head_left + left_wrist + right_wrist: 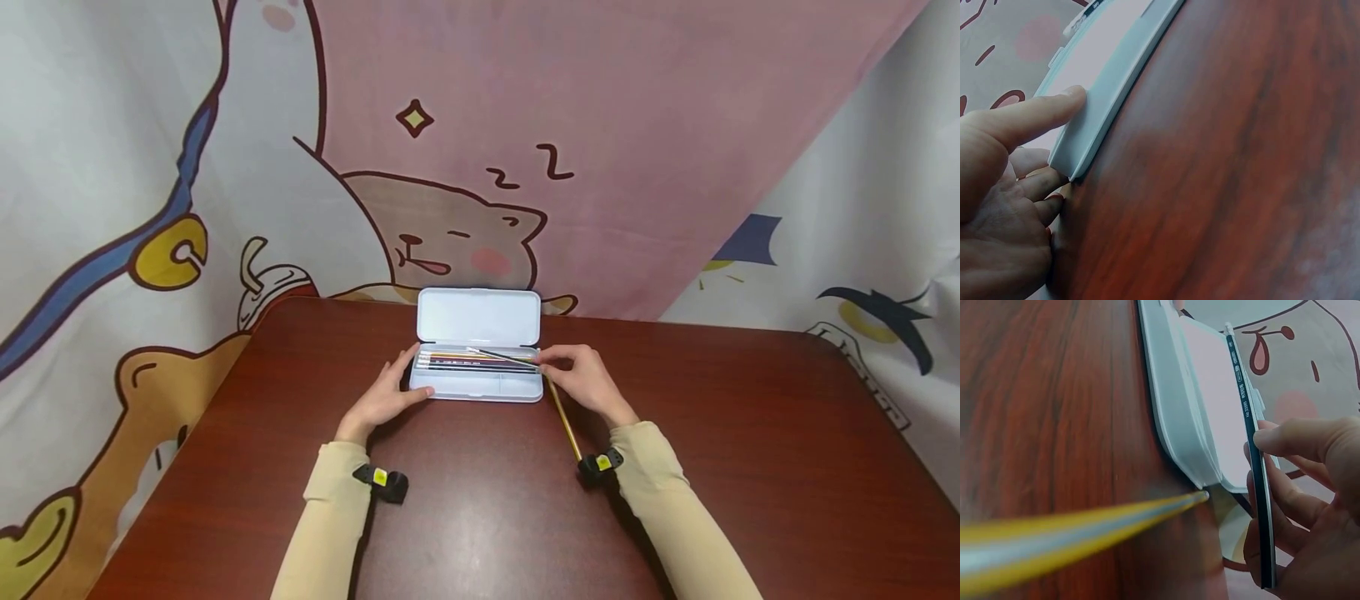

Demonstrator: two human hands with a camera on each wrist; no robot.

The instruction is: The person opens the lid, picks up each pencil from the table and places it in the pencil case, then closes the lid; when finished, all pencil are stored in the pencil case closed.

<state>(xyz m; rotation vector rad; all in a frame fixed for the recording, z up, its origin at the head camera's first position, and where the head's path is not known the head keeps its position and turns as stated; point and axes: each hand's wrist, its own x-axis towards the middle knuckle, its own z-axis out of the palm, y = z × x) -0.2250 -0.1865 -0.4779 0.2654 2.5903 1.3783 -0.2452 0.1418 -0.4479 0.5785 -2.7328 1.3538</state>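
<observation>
An open white pencil case [459, 385] lies on the table with its lid [478, 317] raised at the back. Several pencils [450, 362] lie side by side in it. My left hand [384, 398] rests at the case's left end, its straight thumb on the front wall and its fingers along the end. My right hand [587, 380] pinches a dark pencil [1249, 412] between thumb and fingers at the case's right end. The held pencil slants over the others, its whitish end pointing left. Beside the case's right front corner lies a yellow striped pencil [564, 418].
The brown wooden table [472, 517] stretches out around the case. Close behind it hangs a curtain [637, 150] printed with cartoon animals. Each wrist wears a small black camera, the right camera [596, 468] close by the yellow pencil's near end.
</observation>
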